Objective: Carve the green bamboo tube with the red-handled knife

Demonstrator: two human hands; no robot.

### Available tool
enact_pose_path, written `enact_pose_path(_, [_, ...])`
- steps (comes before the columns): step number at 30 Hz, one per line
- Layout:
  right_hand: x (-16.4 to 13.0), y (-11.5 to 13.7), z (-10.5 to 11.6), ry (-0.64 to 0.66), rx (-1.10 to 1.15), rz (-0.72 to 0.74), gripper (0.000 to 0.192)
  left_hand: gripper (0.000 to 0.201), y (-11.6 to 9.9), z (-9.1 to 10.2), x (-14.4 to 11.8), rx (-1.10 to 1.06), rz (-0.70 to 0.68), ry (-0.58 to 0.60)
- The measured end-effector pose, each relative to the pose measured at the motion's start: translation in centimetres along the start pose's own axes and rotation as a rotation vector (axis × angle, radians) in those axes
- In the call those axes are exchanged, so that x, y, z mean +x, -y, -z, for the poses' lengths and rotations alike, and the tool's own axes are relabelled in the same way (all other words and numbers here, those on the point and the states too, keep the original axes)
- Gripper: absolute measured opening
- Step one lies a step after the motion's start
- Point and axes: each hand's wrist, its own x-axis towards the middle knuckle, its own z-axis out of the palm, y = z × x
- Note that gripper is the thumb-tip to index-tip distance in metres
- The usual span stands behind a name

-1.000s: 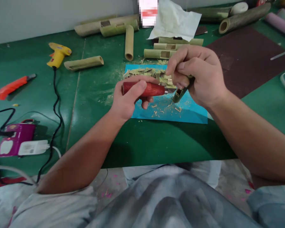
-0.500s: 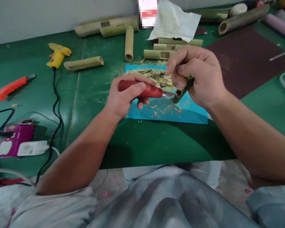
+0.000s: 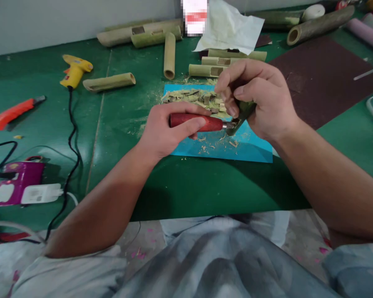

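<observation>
My left hand is wrapped round the red wooden handle of a carving knife, its short metal blade pointing right. The blade meets the cut opening near the lower end of a dark green bamboo tube; its tip is hidden there. My right hand grips that tube, which slants down to the left, and covers its upper part. Below both hands lies a blue sheet with bamboo shavings and chips heaped along its far side and a few curls nearer me.
Several cut bamboo tubes lie at the back. On the left are a yellow glue gun with a black cord, an orange utility knife and a purple power strip. A brown sheet covers the right side.
My left hand has moved right with the carving knife, bringing the blade further into the tube's opening. My right hand and the tube have barely shifted.
</observation>
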Motion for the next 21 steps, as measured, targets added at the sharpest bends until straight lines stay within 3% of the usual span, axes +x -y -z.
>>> enact_pose_path(6, [0.1,0.1,0.2,0.086,-0.010,-0.010,0.019,0.032,-1.7,1.0,-0.9,0.229,-0.055,0.132])
enact_pose_path(13, [0.3,0.5,0.2,0.113,-0.020,-0.058,0.017,0.034,-3.1,0.9,-0.8,0.329,-0.041,0.386])
enact_pose_path(21, [0.2,0.6,-0.4,0.103,-0.015,-0.039,0.035,0.031,-3.8,0.1,-1.6,0.330,-0.029,0.311])
